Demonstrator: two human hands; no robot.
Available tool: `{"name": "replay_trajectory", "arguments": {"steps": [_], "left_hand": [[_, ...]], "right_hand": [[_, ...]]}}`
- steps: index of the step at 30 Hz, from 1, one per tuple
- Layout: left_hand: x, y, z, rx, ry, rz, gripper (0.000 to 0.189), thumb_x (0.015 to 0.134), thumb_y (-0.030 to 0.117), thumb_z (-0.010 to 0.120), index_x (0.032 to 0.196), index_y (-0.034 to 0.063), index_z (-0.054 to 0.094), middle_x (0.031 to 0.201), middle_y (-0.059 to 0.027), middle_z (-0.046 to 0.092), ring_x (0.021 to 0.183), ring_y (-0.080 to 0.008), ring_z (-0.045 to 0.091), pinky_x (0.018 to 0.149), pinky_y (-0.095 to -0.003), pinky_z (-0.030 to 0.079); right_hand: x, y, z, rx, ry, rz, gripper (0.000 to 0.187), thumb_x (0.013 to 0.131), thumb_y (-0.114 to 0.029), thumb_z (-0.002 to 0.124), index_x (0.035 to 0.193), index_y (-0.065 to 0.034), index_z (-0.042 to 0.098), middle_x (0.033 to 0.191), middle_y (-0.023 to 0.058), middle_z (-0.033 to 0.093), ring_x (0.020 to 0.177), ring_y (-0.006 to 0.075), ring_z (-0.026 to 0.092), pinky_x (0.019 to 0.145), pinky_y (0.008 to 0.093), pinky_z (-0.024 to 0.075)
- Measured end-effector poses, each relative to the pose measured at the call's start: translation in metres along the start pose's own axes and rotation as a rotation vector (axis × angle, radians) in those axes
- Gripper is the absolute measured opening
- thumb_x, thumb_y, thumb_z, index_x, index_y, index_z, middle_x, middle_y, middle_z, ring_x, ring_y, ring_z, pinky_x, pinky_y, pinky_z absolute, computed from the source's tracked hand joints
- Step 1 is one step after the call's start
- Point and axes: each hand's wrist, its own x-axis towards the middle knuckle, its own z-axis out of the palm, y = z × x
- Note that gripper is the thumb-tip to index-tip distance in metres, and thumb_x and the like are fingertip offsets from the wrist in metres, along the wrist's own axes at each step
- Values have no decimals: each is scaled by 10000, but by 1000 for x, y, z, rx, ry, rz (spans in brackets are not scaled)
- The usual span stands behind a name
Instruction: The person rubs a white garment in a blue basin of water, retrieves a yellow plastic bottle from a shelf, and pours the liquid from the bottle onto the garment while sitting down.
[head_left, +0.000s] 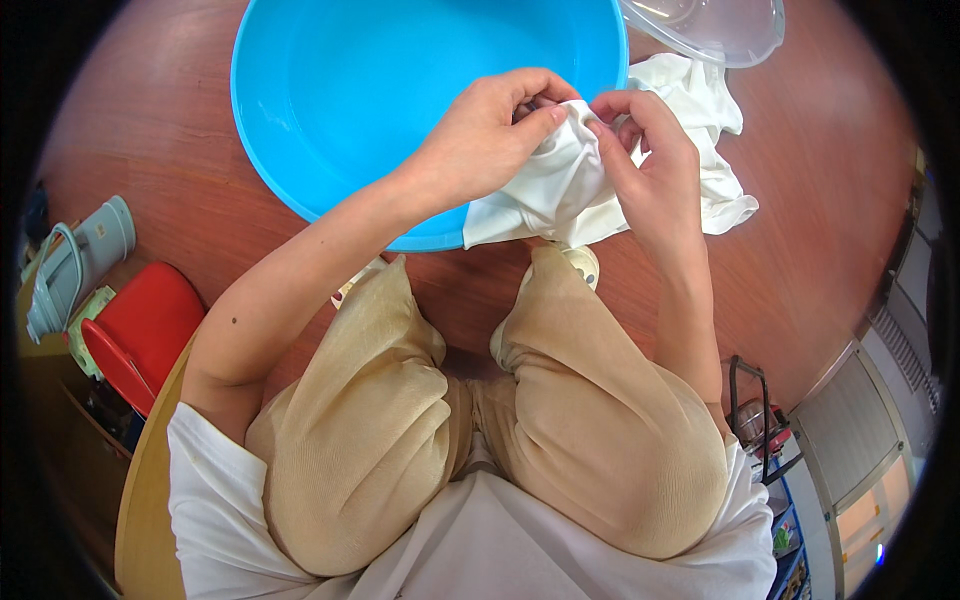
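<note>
A white cloth garment (559, 184) is pinched between my two hands above the right rim of a large blue plastic basin (352, 97). On its left side, my left hand (499, 131) grips a fold between thumb and fingers. Close by on the right, my right hand (649, 142) holds the same cloth with thumb and fingertips. More of the white fabric spreads over the floor to the right of the basin, partly behind my right hand. Whether it is all one piece I cannot tell.
At the top right lies a clear plastic tub (720, 34). A red bucket (146, 330) and a grey-blue plastic jug (90, 247) stand at the left, beside a wooden furniture edge (146, 480). A black-handled metal object (754, 420) and blue bins (787, 525) are at the lower right.
</note>
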Motion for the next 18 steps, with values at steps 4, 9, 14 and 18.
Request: {"name": "replay_trajectory", "arguments": {"steps": [4, 9, 14, 18], "left_hand": [[-1, -2, 0, -42, 2, -28, 143, 1005, 126, 570, 1110, 33, 594, 832, 29, 563, 746, -46, 459, 671, -216, 403], [-1, -5, 3, 64, 55, 45, 137, 977, 132, 603, 1072, 43, 563, 846, 13, 552, 729, -64, 465, 655, -224, 405], [-6, 2, 11, 383, 153, 172, 184, 918, 154, 682, 1026, 37, 588, 941, -24, 574, 732, -102, 494, 679, -245, 439], [-4, -3, 7, 341, 193, 165, 167, 897, 149, 708, 977, 26, 629, 989, -40, 592, 747, -117, 519, 702, -258, 455]], "right_hand": [[2, 5, -6, -33, -2, -12, 103, 858, -13, 672, 959, -1, 656, 852, 60, 616, 689, 155, 523, 632, 294, 451], [3, 1, -8, -25, 26, -10, 69, 878, -25, 651, 938, 9, 651, 840, 55, 613, 687, 139, 526, 624, 279, 446], [2, 4, -7, 9, 48, 52, 71, 893, -31, 638, 953, 6, 643, 835, 50, 611, 684, 121, 529, 621, 274, 445], [2, 4, -8, 77, 19, 145, 76, 915, -43, 625, 981, -5, 632, 799, 38, 607, 667, 98, 523, 606, 261, 440]]}}
